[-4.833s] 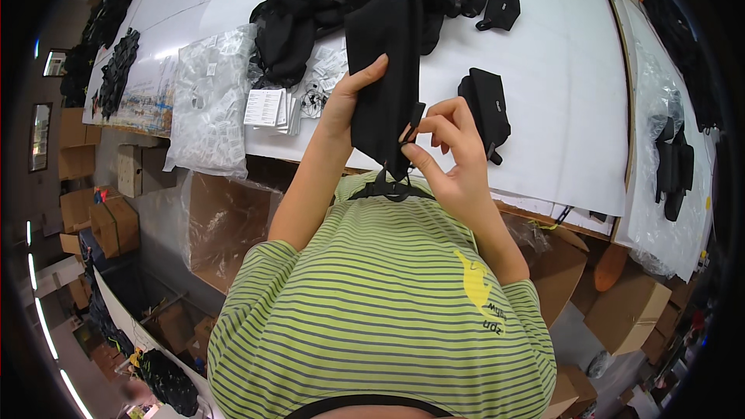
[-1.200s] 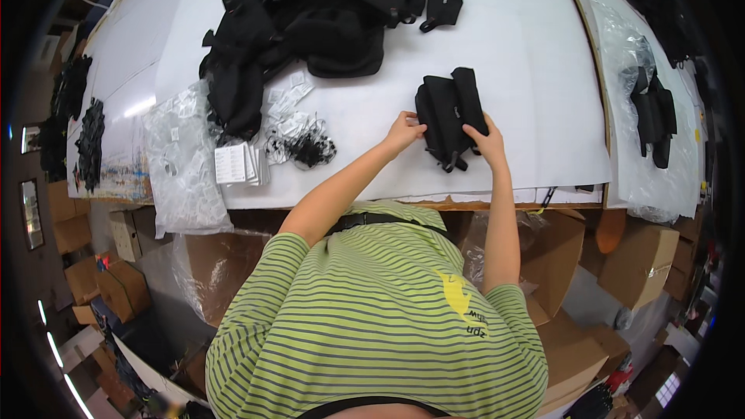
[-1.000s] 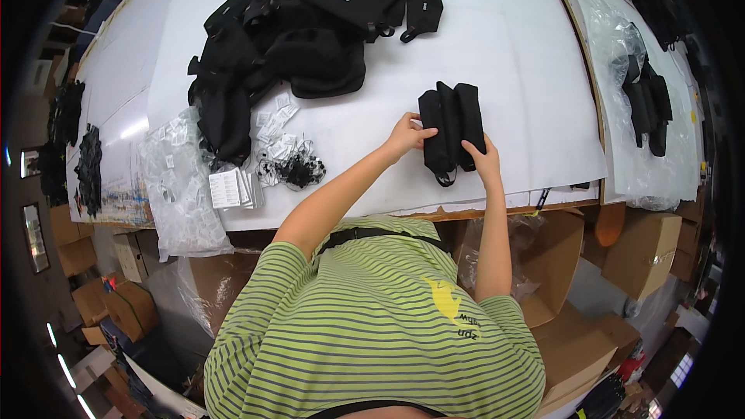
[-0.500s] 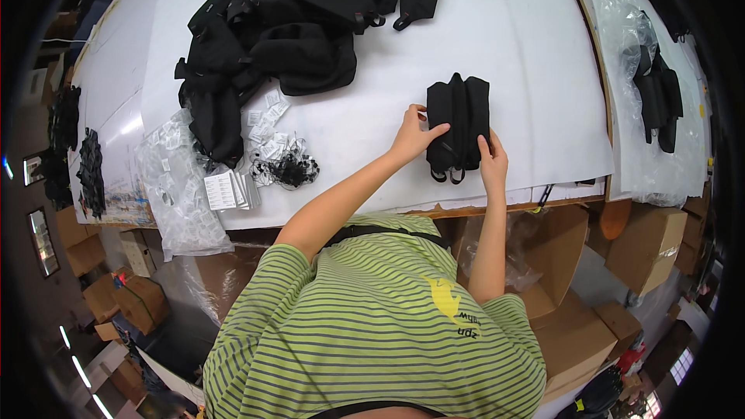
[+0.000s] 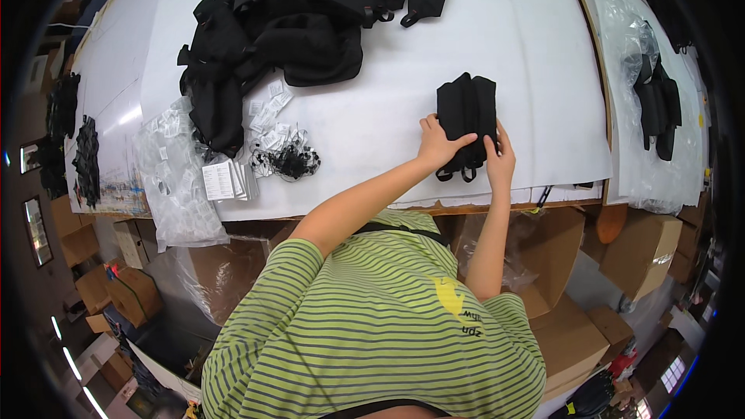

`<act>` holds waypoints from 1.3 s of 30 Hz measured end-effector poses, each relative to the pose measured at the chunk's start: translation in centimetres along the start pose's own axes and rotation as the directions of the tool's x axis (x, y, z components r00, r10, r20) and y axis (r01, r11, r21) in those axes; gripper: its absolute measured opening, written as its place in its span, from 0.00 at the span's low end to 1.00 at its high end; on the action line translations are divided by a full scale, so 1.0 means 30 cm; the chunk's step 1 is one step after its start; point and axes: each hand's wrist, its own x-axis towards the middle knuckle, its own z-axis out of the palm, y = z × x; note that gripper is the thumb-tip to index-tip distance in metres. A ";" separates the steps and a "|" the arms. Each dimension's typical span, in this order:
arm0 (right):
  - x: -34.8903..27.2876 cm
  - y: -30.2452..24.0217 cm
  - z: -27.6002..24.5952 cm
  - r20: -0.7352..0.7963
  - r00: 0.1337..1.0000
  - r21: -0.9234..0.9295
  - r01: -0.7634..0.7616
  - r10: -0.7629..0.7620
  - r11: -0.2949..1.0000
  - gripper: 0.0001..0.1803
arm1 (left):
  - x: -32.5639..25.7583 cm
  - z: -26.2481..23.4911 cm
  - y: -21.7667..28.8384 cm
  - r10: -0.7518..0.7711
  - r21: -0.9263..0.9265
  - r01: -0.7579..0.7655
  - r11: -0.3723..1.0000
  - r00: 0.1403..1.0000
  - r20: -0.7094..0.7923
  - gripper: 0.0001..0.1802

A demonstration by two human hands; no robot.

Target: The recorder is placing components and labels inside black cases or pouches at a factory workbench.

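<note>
A small stack of black fabric pouches [image 5: 467,105] stands side by side on the white table, with short loops at the near end. My left hand [image 5: 442,143] grips the stack's left side, its thumb laid across the near part. On the opposite side, my right hand [image 5: 501,157] presses with thumb and fingers against the right edge. Between them the pouches are held together. Farther left lies a large heap of similar black pouches [image 5: 318,43], some with a loop at one end.
Left of my arms are a stack of printed cards [image 5: 225,180], a tangle of black strings [image 5: 289,157] with small white tags, and a clear plastic bag [image 5: 178,202]. Black pouches [image 5: 658,105] lie on clear plastic at the right. Cardboard boxes [image 5: 640,252] stand below the table edge.
My left thumb reaches farther across the stack, and the pouches are squeezed narrower between my hands. My right fingers have slid up along the right side.
</note>
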 end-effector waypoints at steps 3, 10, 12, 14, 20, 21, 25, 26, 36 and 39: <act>0.001 -0.002 -0.017 -0.023 0.999 -0.025 -0.048 0.047 0.999 0.25 | -0.012 0.002 -0.002 0.007 -0.033 -0.006 0.999 1.000 0.024 0.62; 0.006 0.021 -0.038 -0.039 0.995 -0.058 -0.095 0.093 0.994 0.25 | -0.072 -0.172 -0.093 0.019 -0.037 -0.013 0.999 0.987 0.158 0.49; 0.005 0.007 -0.041 -0.057 0.996 -0.115 -0.070 0.064 0.991 0.25 | -0.127 -0.270 -0.155 0.041 0.039 -0.045 0.998 0.995 0.088 0.36; 0.001 0.008 -0.053 -0.052 0.996 -0.128 -0.074 0.068 0.989 0.25 | -0.176 -0.383 -0.227 0.241 0.109 -0.240 0.965 0.971 0.002 0.24; 0.003 0.007 -0.085 -0.196 0.977 -0.238 0.033 -0.081 0.971 0.23 | -0.261 -0.693 -0.372 0.372 0.536 -0.046 0.843 0.770 -0.518 0.15; 0.002 -0.011 -0.082 -0.214 0.972 -0.229 0.042 -0.093 0.972 0.21 | -0.252 -0.729 -0.386 0.369 0.536 -0.041 0.843 0.768 -0.523 0.15; -0.003 -0.082 -0.051 -0.221 0.959 -0.264 0.116 -0.177 0.958 0.21 | -0.193 -0.813 -0.425 0.366 0.691 0.147 0.708 0.760 -0.537 0.13; -0.009 -0.102 -0.039 -0.217 0.956 -0.251 0.142 -0.199 0.958 0.20 | -0.182 -0.822 -0.430 0.349 0.714 0.143 0.685 0.796 -0.494 0.12; -0.084 -0.238 0.010 -0.207 0.922 -0.168 0.296 -0.327 0.940 0.13 | -0.214 -0.937 -0.321 0.259 0.354 -0.028 0.935 0.735 -0.626 0.09; -0.118 -0.290 0.061 -0.152 0.921 -0.097 0.347 -0.359 0.933 0.11 | -0.266 -0.985 -0.239 0.257 0.096 -0.258 0.961 0.720 -0.645 0.08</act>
